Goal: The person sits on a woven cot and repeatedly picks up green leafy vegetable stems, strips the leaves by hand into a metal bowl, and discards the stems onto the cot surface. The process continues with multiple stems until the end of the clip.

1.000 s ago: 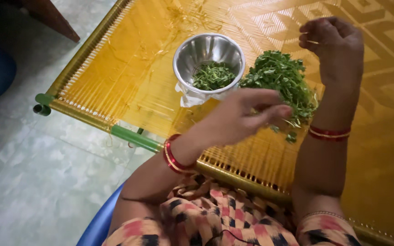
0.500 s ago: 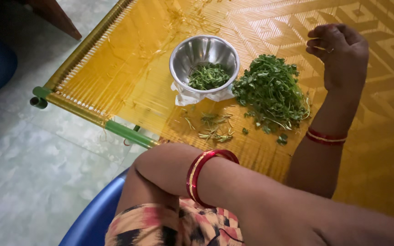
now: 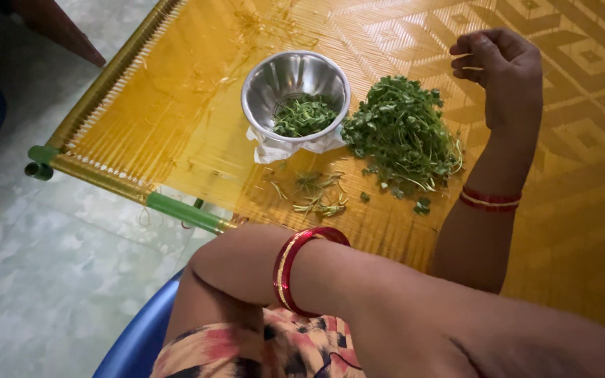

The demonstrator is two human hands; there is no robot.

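Hands by a herb pile (image 3: 404, 133) and steel bowl (image 3: 295, 94) on a yellow woven cot (image 3: 176, 119).

Right hand (image 3: 502, 66) hovers above the cot just past the pile, fingers curled in, grip narrow, pinching thin pale stems. Left hand (image 3: 236, 262) is bent back near the lap, fingers hidden, grip cannot be told; red bangle (image 3: 295, 269) on its wrist. Bowl holds picked leaves and sits on white cloth (image 3: 274, 148), just beside the pile. Loose stems (image 3: 320, 196) lie in front of the bowl.

Green leaves (image 3: 404, 133) lie on a yellow woven cot (image 3: 176, 119) with diamond patterns; silver bowl (image 3: 295, 87); red bangles (image 3: 292, 269); blue chair (image 3: 138, 339).
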